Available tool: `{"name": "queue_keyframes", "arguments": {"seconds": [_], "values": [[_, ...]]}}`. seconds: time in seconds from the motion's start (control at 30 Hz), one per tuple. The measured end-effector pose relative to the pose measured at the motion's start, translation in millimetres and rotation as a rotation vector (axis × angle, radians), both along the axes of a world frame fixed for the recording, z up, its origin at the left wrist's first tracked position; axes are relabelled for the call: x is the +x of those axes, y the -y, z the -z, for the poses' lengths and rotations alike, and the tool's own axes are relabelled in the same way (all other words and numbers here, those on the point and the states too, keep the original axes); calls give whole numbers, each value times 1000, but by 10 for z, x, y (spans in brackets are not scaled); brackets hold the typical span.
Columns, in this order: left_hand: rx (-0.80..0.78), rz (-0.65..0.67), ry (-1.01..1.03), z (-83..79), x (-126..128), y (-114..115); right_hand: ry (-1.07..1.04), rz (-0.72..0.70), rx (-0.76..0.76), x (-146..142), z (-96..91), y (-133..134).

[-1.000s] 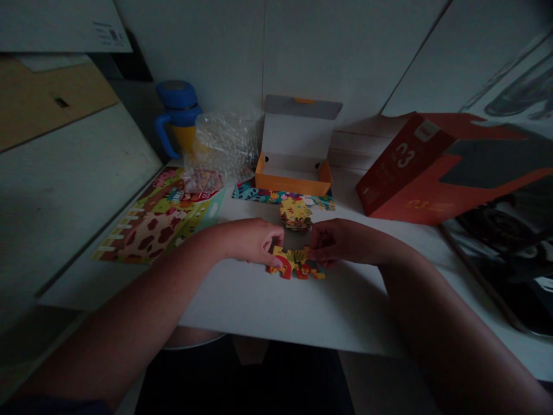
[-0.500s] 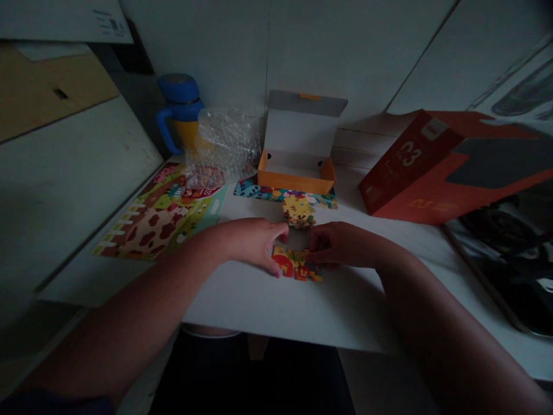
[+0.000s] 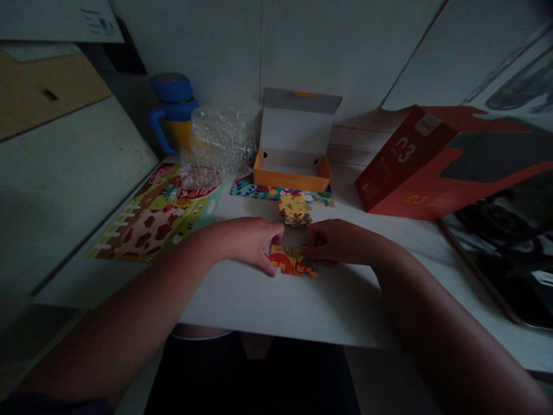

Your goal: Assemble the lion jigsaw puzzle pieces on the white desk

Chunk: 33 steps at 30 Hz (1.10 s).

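Two jigsaw puzzle pieces (image 3: 281,262) lie side by side on the white table, with red, yellow and green animal pictures; the seam between them looks close. My left hand (image 3: 253,245) curves round the left piece, thumb at its lower left edge and fingers along its left and upper side. From the right, my right hand (image 3: 334,242) pinches the upper right part of the right piece (image 3: 307,267), its thumb on top and the other fingers curled partly out of sight. Just beyond both hands stands a stack of yellow-backed puzzle pieces (image 3: 294,208).
Behind the stack, an open orange box (image 3: 291,180) rests on a colourful printed sheet (image 3: 246,189). Crumpled clear plastic (image 3: 224,144), a blue-and-yellow mug (image 3: 175,109) and a cow picture puzzle (image 3: 151,225) are left. A large orange-red box (image 3: 397,167) stands right.
The view has shifted slightly. The right piece now sits more level with the left one, its lower edge sticking out less. Both hands keep nearly the same pose.
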<state>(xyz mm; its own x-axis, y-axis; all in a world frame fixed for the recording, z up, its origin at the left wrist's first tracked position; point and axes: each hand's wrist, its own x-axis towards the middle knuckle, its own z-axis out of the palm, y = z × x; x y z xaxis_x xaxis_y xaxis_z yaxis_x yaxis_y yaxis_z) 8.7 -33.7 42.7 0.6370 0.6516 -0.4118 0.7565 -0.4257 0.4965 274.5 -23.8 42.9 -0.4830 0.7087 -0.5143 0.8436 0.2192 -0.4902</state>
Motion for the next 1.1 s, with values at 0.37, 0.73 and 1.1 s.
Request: {"name": "queue_keyframes", "arguments": {"seconds": [0.37, 0.73, 1.1], "values": [[5, -9, 19, 2, 30, -2, 74, -57, 119, -32, 33, -2], [261, -46, 275, -5, 38, 2, -22, -80, 239, 55, -3, -13], [761, -380, 539, 263, 64, -146, -509, 85, 860, -15, 223, -83]]}}
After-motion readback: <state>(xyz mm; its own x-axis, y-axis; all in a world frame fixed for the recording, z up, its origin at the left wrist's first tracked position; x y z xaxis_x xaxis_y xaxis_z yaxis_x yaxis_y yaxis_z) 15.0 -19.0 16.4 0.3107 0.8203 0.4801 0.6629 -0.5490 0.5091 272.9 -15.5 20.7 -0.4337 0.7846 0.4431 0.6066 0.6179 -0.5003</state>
